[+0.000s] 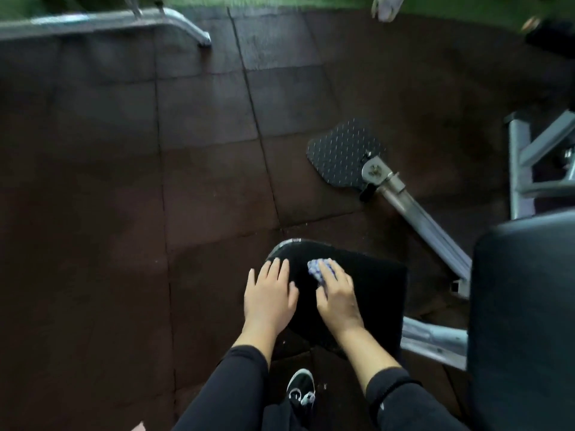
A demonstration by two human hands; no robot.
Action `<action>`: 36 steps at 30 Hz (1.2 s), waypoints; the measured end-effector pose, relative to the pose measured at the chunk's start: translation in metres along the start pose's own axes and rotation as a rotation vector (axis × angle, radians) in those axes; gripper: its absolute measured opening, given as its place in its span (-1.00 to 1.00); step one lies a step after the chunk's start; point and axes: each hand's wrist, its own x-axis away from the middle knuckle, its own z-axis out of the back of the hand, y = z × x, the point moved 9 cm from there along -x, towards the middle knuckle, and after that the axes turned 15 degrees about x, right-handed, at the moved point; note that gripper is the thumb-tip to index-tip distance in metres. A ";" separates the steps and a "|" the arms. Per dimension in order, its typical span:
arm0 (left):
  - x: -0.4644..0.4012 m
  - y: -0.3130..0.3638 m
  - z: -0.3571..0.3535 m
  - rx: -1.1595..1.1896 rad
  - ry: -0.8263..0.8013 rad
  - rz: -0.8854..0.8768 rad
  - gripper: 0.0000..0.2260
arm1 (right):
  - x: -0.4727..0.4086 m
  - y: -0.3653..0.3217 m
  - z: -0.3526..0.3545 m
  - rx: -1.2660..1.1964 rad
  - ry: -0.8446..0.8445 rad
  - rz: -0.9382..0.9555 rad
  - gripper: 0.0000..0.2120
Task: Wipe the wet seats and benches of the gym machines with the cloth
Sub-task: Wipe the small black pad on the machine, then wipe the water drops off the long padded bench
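A black padded seat (373,281) of a gym machine lies below me, right of centre. My right hand (337,295) presses a crumpled blue-and-white cloth (317,269) onto the seat's middle, its fingers curled over the cloth. My left hand (269,293) rests flat on the seat's left edge with its fingers spread, holding nothing. Both arms wear black sleeves. A second black pad (525,321), larger, stands at the right edge of the view.
A studded black footplate (342,150) on a grey metal arm (426,225) lies beyond the seat. Grey frame tubes (519,169) stand at the right. A chrome bar (102,21) crosses the top left. Dark rubber floor tiles (124,181) spread left. My shoe (300,387) is under the seat.
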 end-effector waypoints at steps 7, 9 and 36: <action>0.048 0.029 0.132 -0.020 0.142 0.105 -0.51 | 0.017 -0.068 0.117 -0.076 0.000 0.060 -0.52; 0.061 0.035 0.166 -0.007 0.177 0.126 -0.52 | 0.022 -0.089 0.143 -0.092 -0.013 0.057 -0.51; 0.136 -0.232 0.424 0.021 0.256 0.401 -0.60 | -0.013 -0.494 0.118 -0.112 -0.220 0.294 -0.56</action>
